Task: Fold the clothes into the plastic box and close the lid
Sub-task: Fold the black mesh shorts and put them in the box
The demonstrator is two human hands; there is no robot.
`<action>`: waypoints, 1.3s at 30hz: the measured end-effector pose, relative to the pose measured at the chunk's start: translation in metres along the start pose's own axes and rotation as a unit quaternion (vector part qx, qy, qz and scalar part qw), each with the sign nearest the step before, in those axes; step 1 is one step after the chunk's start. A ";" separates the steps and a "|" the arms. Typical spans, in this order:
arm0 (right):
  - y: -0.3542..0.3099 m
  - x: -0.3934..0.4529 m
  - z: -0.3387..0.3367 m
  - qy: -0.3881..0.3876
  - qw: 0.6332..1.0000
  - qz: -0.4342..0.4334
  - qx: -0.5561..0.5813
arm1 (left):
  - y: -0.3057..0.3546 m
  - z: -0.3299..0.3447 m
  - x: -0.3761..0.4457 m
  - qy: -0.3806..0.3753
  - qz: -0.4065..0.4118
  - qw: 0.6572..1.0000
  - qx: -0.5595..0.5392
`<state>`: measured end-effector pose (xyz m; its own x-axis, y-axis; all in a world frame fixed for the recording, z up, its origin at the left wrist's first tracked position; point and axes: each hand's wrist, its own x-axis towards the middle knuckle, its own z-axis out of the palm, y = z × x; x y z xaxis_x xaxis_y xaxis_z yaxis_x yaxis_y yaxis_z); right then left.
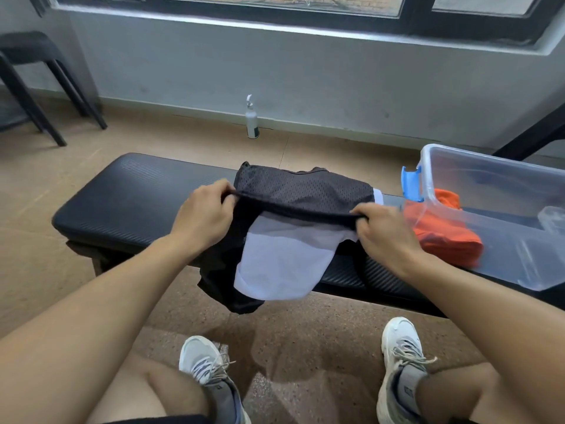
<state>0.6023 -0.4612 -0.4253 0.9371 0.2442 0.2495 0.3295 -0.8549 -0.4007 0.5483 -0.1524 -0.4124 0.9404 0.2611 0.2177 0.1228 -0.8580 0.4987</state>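
Shorts (301,194), black mesh, likely light and limp; left hand (203,217), right hand (383,231) fingers pinch near edge; hold there

Before you the worktop (128,191) runs left to right. The shorts (302,194) lie across its middle, hanging over its near edge. At its right end stands the plastic box (501,191) with folded clothes (443,234) inside. Behind, a bottle (252,123) stands on the floor by the wall.

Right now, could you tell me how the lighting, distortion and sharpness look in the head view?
Head view: soft daylight from the window, faint shadows on the floor; wide-angle bending bows the bench and sill; the clear plastic box shows mild glare; both hands, left hand and right hand, and the black mesh garment look sharp.
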 end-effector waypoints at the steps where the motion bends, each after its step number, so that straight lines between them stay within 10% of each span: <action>1: -0.004 0.002 -0.004 0.053 0.997 -0.008 0.058 | 0.001 -0.003 0.001 0.023 0.008 0.999 -0.047; 7: -0.027 0.005 -0.044 0.208 0.955 -0.108 0.185 | 0.007 -0.033 0.005 -0.009 0.150 0.982 -0.116; 14: -0.019 -0.014 -0.066 -0.273 0.952 -0.131 -0.036 | -0.005 -0.053 -0.007 -0.300 0.116 0.946 -0.046; 21: -0.023 -0.027 -0.042 -0.442 0.872 -0.137 -0.159 | -0.011 -0.040 -0.009 -0.428 0.069 0.896 0.097; 27: -0.016 -0.011 -0.045 -0.356 0.924 -0.059 -0.125 | -0.008 -0.034 0.009 -0.334 0.068 0.938 0.064; 31: -0.011 0.002 -0.047 -0.117 0.988 0.008 -0.101 | -0.011 -0.032 0.029 -0.164 0.049 0.985 -0.010; 39: -0.015 0.041 -0.027 -0.013 0.958 -0.048 -0.282 | 0.005 -0.015 0.080 -0.134 0.109 0.985 -0.017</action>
<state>0.6329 -0.4510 -0.3851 0.9103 0.3399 0.2363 0.3071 -0.9373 0.1651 0.6194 -0.1287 -0.3796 0.9937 -0.0575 0.0966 -0.0980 -0.8642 0.4935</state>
